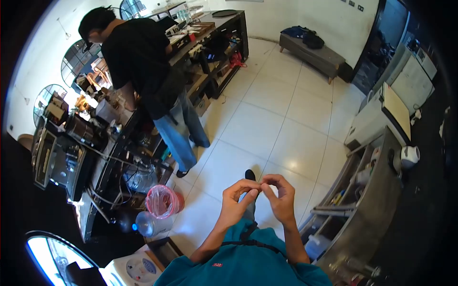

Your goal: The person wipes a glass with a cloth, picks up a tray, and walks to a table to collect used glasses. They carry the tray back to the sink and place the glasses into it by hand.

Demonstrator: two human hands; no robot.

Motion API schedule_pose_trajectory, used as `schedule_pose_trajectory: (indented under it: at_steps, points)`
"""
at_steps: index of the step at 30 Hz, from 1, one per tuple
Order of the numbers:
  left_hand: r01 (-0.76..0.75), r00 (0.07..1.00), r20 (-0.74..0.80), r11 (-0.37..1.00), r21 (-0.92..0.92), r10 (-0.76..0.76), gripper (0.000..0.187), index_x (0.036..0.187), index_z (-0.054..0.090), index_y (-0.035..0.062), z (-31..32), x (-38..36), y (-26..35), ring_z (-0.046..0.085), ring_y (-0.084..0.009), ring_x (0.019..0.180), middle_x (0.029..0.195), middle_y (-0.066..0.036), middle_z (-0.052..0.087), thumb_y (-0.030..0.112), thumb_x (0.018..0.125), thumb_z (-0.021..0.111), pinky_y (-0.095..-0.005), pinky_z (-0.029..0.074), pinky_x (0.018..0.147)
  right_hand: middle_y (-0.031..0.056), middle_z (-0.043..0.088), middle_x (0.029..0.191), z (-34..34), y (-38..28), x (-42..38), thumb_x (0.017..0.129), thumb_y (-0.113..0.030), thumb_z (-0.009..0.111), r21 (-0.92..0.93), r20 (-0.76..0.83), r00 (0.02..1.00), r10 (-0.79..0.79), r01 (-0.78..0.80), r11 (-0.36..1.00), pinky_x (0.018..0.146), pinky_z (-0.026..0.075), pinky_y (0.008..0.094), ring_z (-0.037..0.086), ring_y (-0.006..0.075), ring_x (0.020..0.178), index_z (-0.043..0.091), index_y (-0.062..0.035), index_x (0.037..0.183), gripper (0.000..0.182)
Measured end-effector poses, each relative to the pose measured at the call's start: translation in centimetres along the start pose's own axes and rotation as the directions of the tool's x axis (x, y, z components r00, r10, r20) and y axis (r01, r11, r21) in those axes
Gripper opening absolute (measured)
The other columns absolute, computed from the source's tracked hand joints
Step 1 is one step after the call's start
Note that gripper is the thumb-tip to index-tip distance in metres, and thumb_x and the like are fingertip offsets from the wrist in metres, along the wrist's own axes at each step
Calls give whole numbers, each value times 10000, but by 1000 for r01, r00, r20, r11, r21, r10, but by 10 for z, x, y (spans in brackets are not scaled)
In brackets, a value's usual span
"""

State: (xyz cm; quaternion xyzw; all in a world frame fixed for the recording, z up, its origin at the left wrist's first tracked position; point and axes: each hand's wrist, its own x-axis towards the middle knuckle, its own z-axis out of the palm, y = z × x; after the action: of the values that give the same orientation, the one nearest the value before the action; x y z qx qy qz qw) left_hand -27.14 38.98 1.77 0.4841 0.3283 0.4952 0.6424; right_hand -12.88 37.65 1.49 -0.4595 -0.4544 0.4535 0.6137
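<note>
My left hand point(237, 198) and my right hand point(280, 198) are raised in front of my teal garment, above the tiled floor. Their fingertips meet near the middle, each hand curled with thumb and forefinger pinched close together. Whatever is between the fingertips, if anything, is too small to make out. Below the hands, a dark shoe point(250, 175) shows on the floor.
At the left a person in black point(138, 62) stands by a long cluttered counter point(102, 164). A red bin point(162, 202) and a large bottle point(149, 224) stand on the floor. To the right are open shelves point(362, 190); a bench point(312, 51) stands farther back.
</note>
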Motion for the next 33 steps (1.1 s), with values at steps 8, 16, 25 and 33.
schedule_pose_trajectory:
  at_steps: [8,16,25,33]
  points:
    - [-52,999,18,995,84,51,155,989,618,-5,6,237,-2,607,-124,866,897,-57,646,105,881,632,-266,472,803,82,620,903,-35,10,225,852,-49,630,-34,25,1000,9,-8,999,808,471,279,597,150,853,611,33,958,136]
    - [-58,946,323,994,97,24,139,1005,580,-14,47,430,12,585,-138,959,974,-70,617,72,897,594,-287,454,882,71,599,906,-92,-7,381,861,-33,608,-59,-199,967,-161,152,987,818,453,287,578,155,874,592,24,975,129]
    - [115,893,421,985,128,-159,172,1038,562,-10,91,662,-38,602,-146,938,968,-74,624,107,913,582,-290,474,856,85,617,864,-198,63,557,883,-78,605,16,-468,883,15,-8,1000,784,468,289,591,154,829,594,34,968,141]
    - [54,996,66,997,62,-58,158,1029,564,-25,87,847,-61,623,-185,895,930,-109,635,76,908,568,-318,484,836,74,636,878,-252,46,826,869,-48,607,-23,-85,996,-32,30,999,804,463,275,603,145,852,611,26,961,118]
